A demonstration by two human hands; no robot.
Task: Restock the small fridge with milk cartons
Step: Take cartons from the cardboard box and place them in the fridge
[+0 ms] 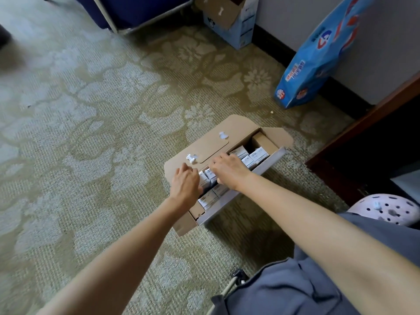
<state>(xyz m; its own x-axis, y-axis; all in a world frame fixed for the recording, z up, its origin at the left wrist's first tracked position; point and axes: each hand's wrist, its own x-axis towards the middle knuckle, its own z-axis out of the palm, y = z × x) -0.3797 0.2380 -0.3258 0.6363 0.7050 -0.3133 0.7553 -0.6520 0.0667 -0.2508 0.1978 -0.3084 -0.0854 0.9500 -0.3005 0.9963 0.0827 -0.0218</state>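
An open cardboard box [204, 144] lies on the carpet, its lid flap folded back to the far left. Inside are several small white milk cartons [255, 156] packed in rows. My left hand [185, 185] reaches into the near end of the box, fingers curled down around a carton [203, 178]. My right hand [227, 168] is over the middle of the box, fingers bent down onto the cartons there. Whether either hand has a firm grip is hidden by the backs of the hands. The fridge is not clearly visible.
A dark wooden cabinet [363, 133] stands at the right. A blue package [318, 53] leans against the wall. Another open carton box [231, 19] sits at the back. A pink clog [386, 209] and grey trousers [295, 280] are near right.
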